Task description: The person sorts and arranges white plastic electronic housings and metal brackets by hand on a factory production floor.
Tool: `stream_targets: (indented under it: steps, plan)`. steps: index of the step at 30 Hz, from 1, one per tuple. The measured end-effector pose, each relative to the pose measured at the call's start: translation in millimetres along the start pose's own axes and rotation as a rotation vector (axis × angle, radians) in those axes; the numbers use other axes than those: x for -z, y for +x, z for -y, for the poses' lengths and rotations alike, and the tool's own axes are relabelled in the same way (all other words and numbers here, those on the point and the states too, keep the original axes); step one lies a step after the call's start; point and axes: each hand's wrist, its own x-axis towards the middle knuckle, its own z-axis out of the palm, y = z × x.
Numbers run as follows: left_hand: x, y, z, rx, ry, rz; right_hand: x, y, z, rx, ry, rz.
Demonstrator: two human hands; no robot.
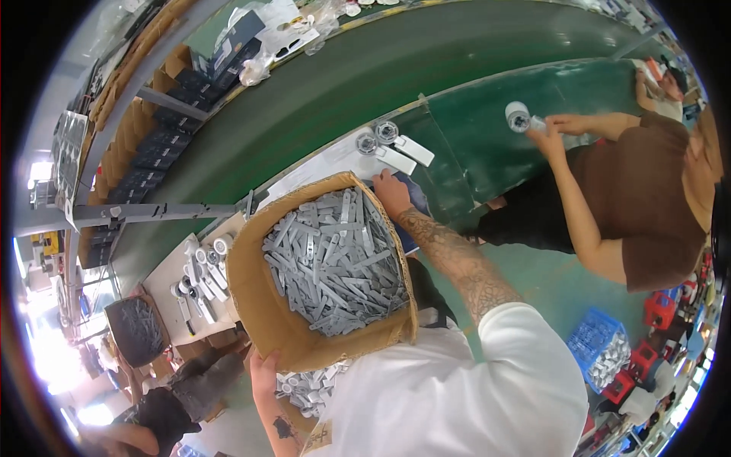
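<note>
Your left hand [264,372], low and left of centre in the frame, grips the lower-left corner of a cardboard box [251,305] — the box fills the middle of the frame, with a heap of flat grey strips [335,266] inside it. Small white and grey parts [308,390] show just under its lower edge. Your right hand [392,196] is at the box's upper-right corner, fingers bent near the rim; whether it grips anything, I cannot tell. Just beyond it, upper centre, lie two white devices [396,160] with round heads. At centre left, a bench [161,279] bears more white parts [213,280], with a second box [137,331] of grey strips near it. At right, a co-worker in a brown top [647,206] has both hands just beside a white rounded part [517,114]; lower right stands a blue crate [585,339], and dark boxes [156,156] line the upper left
</note>
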Motion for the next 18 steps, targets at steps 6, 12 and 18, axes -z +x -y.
stream_targets:
  steps: [6,12,18]
  plan:
    - [-10.0,-5.5,-9.9,0.000,0.064,-0.072,-7.0,0.4,-6.0,-0.092,0.102,0.201]
    - [-21.9,-7.9,-15.9,0.005,0.108,-0.102,-21.4,58.4,6.5,0.129,0.501,-0.090]
    - [-20.3,-7.1,-4.4,0.009,0.154,-0.153,-26.0,69.8,-2.3,-0.019,0.507,-0.166]
